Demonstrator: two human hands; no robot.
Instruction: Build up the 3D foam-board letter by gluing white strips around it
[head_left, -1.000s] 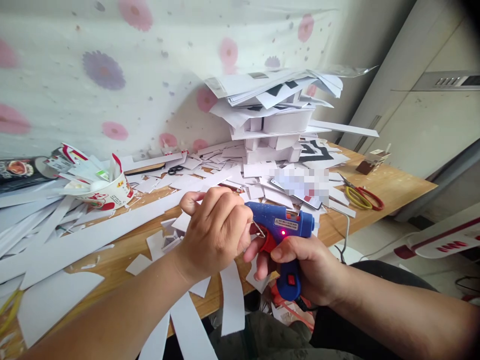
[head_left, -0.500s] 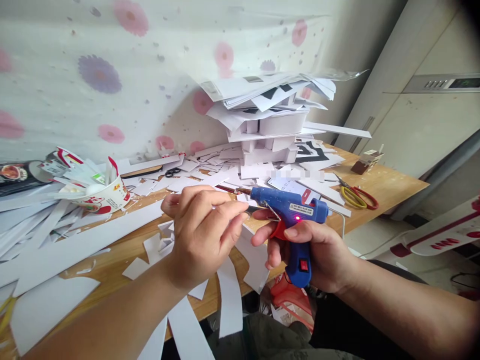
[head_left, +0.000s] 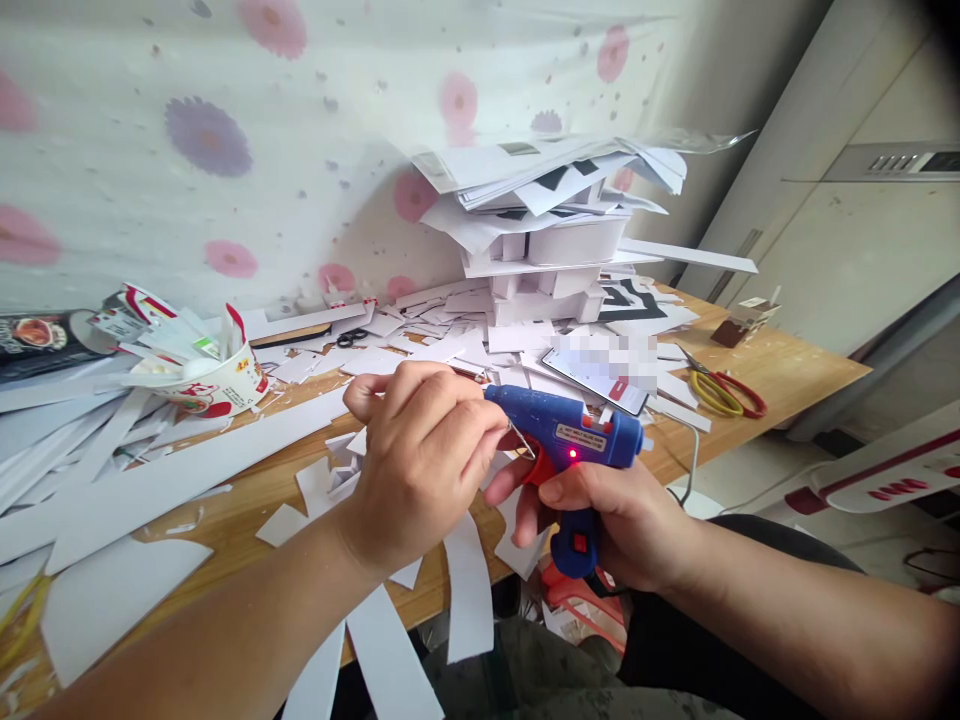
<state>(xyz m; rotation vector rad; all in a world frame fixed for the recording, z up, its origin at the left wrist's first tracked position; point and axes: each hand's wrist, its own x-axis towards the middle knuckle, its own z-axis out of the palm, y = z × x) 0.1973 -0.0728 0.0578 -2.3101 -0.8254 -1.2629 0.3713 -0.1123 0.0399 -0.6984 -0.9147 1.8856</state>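
Observation:
My right hand is wrapped round the handle of a blue hot glue gun, its fingers near the red trigger. A small red light glows on the gun's side, and its nozzle points left, behind my left hand. The left fingers are pinched together right at the front of the gun, near its wire stand. What they hold is hidden by the hand's back. Below the hands, curved white board strips hang over the table's front edge.
White board scraps cover much of the wooden table. A stacked white model with sheets on top stands at the back. Also there are a phone, scissors, a small carton and a paper tub of scraps.
The glue gun has shifted left and my left hand slightly right, so they are closer and the nozzle is now mostly hidden. A thin dark piece seen at the left fingertips no longer shows.

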